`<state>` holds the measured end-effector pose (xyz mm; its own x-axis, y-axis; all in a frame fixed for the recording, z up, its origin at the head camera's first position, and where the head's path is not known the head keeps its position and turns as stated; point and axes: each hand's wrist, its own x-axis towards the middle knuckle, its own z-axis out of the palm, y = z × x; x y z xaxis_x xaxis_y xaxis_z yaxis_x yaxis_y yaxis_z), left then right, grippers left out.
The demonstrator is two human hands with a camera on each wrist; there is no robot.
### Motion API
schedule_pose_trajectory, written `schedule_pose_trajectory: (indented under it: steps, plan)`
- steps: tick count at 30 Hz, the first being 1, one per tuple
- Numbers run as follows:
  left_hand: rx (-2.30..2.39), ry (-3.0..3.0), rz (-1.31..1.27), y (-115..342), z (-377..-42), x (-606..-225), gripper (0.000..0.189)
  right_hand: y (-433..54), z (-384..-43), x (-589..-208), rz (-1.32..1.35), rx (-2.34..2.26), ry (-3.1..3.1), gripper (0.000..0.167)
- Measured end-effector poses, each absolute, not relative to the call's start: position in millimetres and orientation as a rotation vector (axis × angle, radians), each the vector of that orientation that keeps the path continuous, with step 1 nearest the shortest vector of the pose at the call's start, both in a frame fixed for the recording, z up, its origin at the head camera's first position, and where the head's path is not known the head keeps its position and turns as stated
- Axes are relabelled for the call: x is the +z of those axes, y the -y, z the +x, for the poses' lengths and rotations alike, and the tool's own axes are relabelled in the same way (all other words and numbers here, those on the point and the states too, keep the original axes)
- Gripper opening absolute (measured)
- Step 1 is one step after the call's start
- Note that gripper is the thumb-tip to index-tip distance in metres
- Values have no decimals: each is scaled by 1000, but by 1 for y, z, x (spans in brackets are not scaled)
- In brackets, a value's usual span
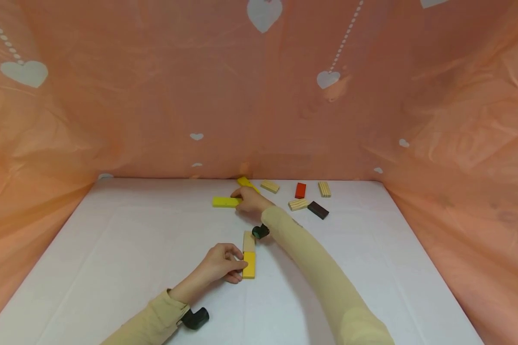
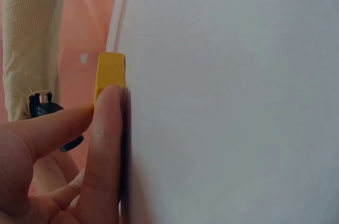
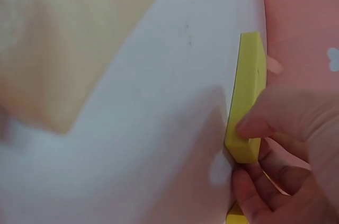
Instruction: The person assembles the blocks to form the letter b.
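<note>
In the head view my left hand (image 1: 222,263) holds an orange-yellow wooden block (image 1: 249,266), its thumb and a finger at the block's left side. In the left wrist view two fingertips meet on that block (image 2: 110,70), which lies flat on the table. A plain wood block (image 1: 249,241) lies end to end with it, on its far side. Farther back, my right hand (image 1: 251,201) pinches the right end of a yellow-green block (image 1: 225,202). The right wrist view shows the thumb on this block's face (image 3: 246,86) and the other fingers curled beneath its end.
Another yellow block (image 1: 244,181) lies behind the right hand, partly hidden. To the right are plain wood blocks (image 1: 269,186), striped wood blocks (image 1: 324,189), a red block (image 1: 300,190) and a dark brown block (image 1: 318,210). An orange curtain (image 1: 155,96) surrounds the white table (image 1: 155,225).
</note>
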<state>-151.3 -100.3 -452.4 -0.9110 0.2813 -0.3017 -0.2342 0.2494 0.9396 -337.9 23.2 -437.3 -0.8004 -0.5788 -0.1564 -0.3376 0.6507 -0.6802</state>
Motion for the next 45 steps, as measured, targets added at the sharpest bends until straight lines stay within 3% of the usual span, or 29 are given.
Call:
schedule_pose_trajectory:
  steps: [14, 29, 45]
  plan:
    - [1708, -2119, 54, 102, -150, -454, 23, -34, -337, -435, -785, -838, -2526, 38]
    - [1692, -2136, 38, 101, -150, -457, 23, -38, -329, -433, -774, -879, -2449, 45]
    - [1697, -2152, 23, 99, -152, -459, 21, -36, -329, -433, -738, -946, -2443, 26]
